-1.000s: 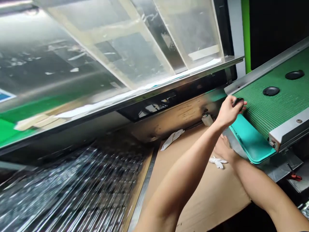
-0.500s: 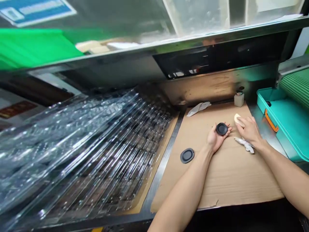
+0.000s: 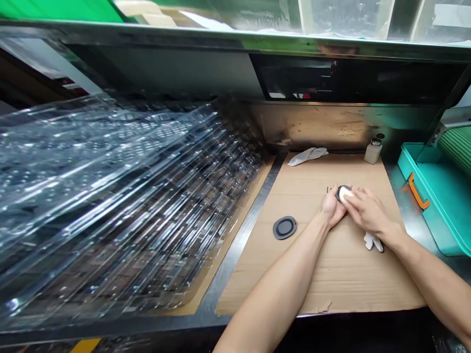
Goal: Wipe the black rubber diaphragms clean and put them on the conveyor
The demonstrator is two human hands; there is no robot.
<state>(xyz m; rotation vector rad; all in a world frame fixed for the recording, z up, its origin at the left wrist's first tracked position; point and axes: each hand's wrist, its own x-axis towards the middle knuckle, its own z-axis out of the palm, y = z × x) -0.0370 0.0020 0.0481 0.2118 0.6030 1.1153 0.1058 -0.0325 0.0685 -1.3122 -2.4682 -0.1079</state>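
My left hand (image 3: 332, 208) cradles a small dark oval part (image 3: 339, 191) with a recessed face, palm up above the cardboard. Against that face my right hand (image 3: 368, 210) presses a cream-coloured sponge pad (image 3: 345, 193), which hides most of the part. A second dark grey oval part (image 3: 284, 227) with a raised inner ring lies flat on the cardboard, left of my left forearm. Partly under my right wrist rests a crumpled white glove or cloth (image 3: 373, 242).
A cardboard sheet (image 3: 353, 279) covers the metal bench. Stacked clear plastic trays (image 3: 147, 206) fill the left side. At the back are a white cloth or glove (image 3: 307, 156) and a small bottle (image 3: 373, 151). A teal bin (image 3: 441, 215) with an orange latch stands right.
My right hand has moved left, bringing the sponge pad from beside the dark oval part onto its face. The camera view has tilted and shifted slightly.
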